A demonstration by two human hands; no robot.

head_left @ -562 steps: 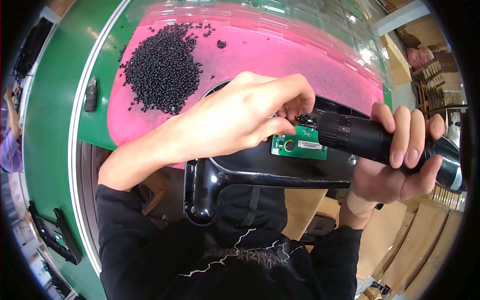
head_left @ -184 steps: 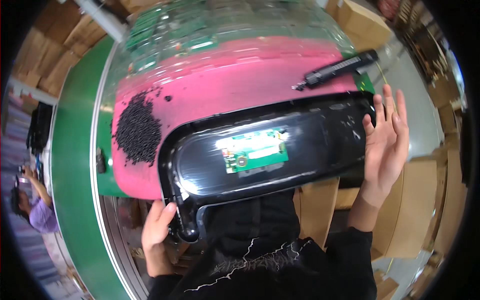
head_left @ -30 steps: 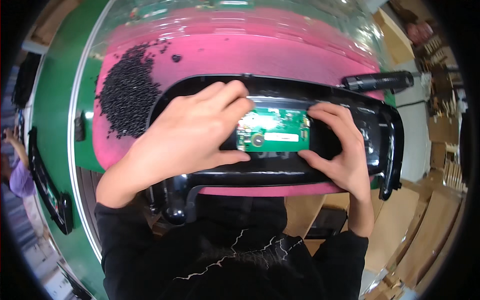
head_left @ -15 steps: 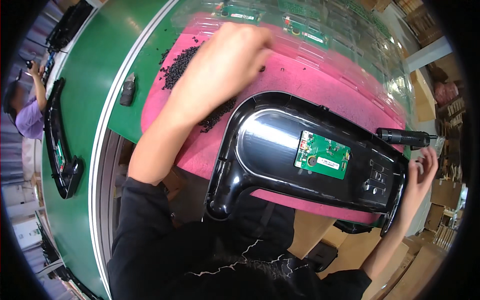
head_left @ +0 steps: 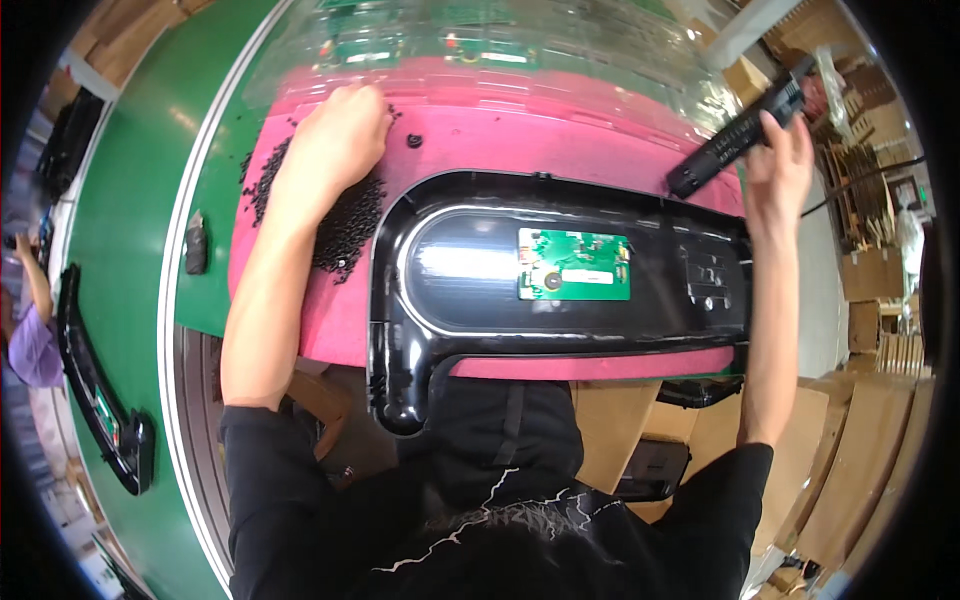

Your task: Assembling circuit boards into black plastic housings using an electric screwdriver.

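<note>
My right hand [head_left: 780, 180] is wrapped round a black electric screwdriver [head_left: 738, 138], lifted and tilted over the right end of the panel. My left hand [head_left: 345, 135] hovers beside the heap of small black screws [head_left: 350, 225], its fingers curled together; whatever they may pinch is hidden. A glossy black plastic panel [head_left: 470, 315], with a rounded arm at its left end, lies hollow side up before me. Inside it rests a green circuit board [head_left: 590, 288] with a white label. One black ring-like bit [head_left: 414, 141] sits past the panel's far edge.
Beneath the panel is a pink mat [head_left: 460, 125]. Clear plastic trays [head_left: 420, 95] with green boards stand along the far side. A dark wrapped lump [head_left: 196, 245] lies on the green table [head_left: 130, 210]; another black panel [head_left: 85, 380] is further left, near a person in purple [head_left: 35, 345].
My right hand has taken hold of the electric screwdriver and raised it off the mat. My left hand has drawn back to the left, nearer the screws. The whole view has shifted.
</note>
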